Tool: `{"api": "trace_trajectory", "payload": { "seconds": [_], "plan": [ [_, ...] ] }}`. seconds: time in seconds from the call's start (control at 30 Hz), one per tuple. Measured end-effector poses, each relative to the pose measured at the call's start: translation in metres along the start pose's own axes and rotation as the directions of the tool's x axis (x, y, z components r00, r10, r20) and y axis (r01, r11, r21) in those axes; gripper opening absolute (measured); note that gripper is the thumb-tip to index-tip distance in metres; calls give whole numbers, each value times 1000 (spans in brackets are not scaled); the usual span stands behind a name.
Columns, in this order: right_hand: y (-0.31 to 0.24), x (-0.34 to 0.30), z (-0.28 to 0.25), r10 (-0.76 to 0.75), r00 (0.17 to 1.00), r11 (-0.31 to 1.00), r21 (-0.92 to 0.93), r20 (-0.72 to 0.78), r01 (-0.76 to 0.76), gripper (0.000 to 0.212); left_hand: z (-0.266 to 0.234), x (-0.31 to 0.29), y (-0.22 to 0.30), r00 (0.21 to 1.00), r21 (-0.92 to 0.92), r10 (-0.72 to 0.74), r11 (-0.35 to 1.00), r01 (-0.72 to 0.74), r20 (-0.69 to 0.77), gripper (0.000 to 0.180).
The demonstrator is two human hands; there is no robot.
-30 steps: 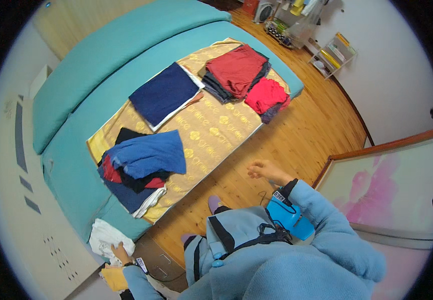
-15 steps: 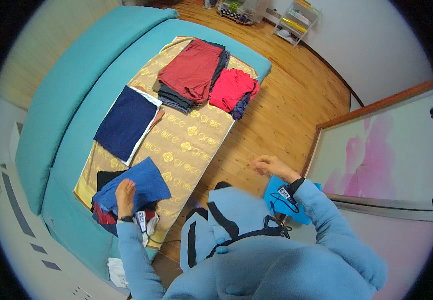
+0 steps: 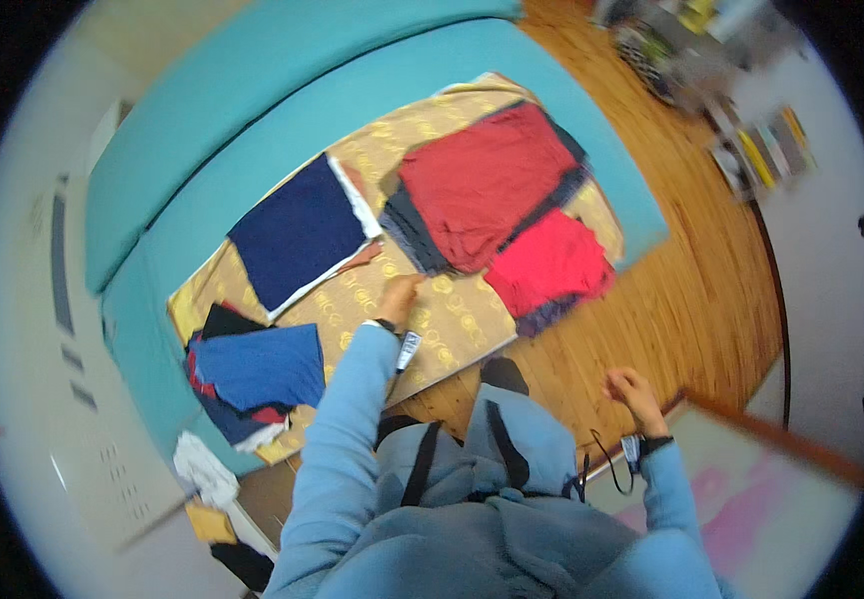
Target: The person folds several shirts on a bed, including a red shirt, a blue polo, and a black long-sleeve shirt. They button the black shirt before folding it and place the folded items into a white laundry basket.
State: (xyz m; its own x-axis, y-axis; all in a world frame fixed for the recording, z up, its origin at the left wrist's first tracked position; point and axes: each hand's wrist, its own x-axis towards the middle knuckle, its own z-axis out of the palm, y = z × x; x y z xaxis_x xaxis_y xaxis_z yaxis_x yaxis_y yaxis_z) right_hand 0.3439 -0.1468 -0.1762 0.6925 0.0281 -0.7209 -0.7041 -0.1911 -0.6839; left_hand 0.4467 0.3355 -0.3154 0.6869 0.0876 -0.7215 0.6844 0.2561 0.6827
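My left hand is over the patterned tan cloth, its slightly blurred fingers reaching toward the pile topped by red folded shorts. Nothing shows in it. My right hand hangs above the wooden floor, fingers loosely bent and apart, holding nothing. Below the red pile lies a bright pink-red folded garment over a dark patterned one. A navy folded garment rests on white and brown pieces left of my left hand. Nearer on the left, a blue folded garment tops a mixed stack.
The cloth covers the seat of a turquoise sofa. A crumpled white cloth lies at its near left corner. A picture panel with a wooden frame leans at lower right. A small shelf stands far right.
My view has turned to the right. My left hand has left the blue garment and moved right and farther out, near the red pile. My right hand has stayed over the floor.
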Motion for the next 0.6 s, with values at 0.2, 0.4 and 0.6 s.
{"api": "trace_trajectory", "payload": {
  "seconds": [0.2, 0.4, 0.6],
  "plan": [
    [-52, 60, -83, 82, 983, 991, -94, -164, -98, 25, 44, 22, 6, 931, 23, -63, 997, 77, -360, 41],
    [-98, 112, -44, 48, 998, 991, -129, 44, -42, 26, 36, 50, 11, 880, -94, -56, 995, 12, -471, 65],
    [-115, 141, -2, 4, 997, 986, -166, 71, 8, 33, 25, 92, -11, 977, -470, 170, 857, -210, -127, 53]
  ]
}}
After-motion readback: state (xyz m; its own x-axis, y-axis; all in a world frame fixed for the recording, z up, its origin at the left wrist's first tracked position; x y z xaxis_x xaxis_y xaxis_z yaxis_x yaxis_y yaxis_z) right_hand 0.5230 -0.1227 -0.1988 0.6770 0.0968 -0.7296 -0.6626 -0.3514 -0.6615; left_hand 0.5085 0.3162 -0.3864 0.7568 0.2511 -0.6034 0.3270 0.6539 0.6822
